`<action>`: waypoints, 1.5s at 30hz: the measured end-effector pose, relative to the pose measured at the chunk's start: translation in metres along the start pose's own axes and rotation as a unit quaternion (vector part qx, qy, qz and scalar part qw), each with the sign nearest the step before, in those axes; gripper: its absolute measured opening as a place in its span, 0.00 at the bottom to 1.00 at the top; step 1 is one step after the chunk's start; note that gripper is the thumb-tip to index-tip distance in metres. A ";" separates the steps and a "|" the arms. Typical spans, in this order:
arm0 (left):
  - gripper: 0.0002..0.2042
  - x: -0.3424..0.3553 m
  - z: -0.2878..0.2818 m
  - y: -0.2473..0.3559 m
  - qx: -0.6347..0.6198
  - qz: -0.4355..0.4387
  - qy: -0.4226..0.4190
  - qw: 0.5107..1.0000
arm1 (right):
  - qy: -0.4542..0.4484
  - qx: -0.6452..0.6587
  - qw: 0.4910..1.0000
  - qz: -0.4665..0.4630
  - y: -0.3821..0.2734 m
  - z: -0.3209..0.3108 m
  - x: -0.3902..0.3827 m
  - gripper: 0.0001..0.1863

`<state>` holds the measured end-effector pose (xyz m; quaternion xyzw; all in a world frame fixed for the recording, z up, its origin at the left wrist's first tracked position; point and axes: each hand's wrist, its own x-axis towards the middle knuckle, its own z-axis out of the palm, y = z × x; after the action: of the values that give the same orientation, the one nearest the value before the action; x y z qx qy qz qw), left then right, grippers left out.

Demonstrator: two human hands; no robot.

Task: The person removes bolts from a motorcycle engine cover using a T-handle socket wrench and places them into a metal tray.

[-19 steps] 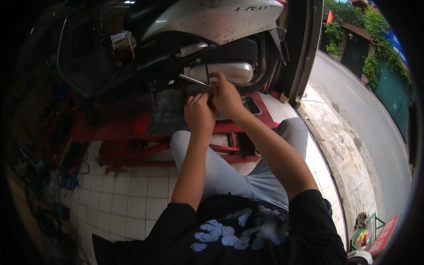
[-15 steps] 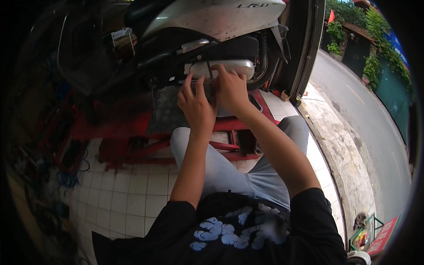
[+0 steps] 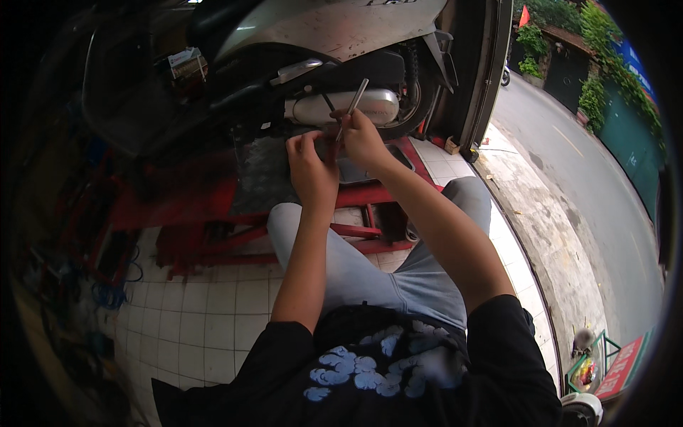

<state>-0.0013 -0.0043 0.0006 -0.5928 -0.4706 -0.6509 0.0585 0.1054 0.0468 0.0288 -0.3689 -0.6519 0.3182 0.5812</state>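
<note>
Right hand (image 3: 363,139) closed around slim metal tool (image 3: 352,108), tip pointing up beside scooter's chrome exhaust (image 3: 341,107). Left hand (image 3: 311,165) pinches small hidden part over red lift (image 3: 213,206). Work looks mid-way, unfinished.

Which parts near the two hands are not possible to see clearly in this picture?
Head view:
- Tip of the metal tool: hidden behind the right hand.
- What the left hand pinches: covered by its own fingers.
- Scooter front: cut off by the dark rim.
</note>
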 end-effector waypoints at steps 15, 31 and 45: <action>0.07 0.006 -0.009 -0.001 0.163 -0.046 -0.111 0.979 | 0.121 -0.538 0.779 -0.298 -0.027 -0.004 -0.026 0.23; 0.06 0.015 -0.022 0.004 0.003 0.037 -0.142 0.989 | 0.060 -0.495 0.827 -0.260 -0.022 -0.003 -0.023 0.18; 0.09 0.008 -0.010 -0.018 0.028 -0.120 -0.154 0.980 | 0.297 -0.317 0.883 -0.178 -0.034 0.012 -0.018 0.31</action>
<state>-0.0228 0.0026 -0.0014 -0.6238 -0.5594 -0.5404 -0.0765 0.0904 0.0139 0.0465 -0.4888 -0.5694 -0.1384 0.6464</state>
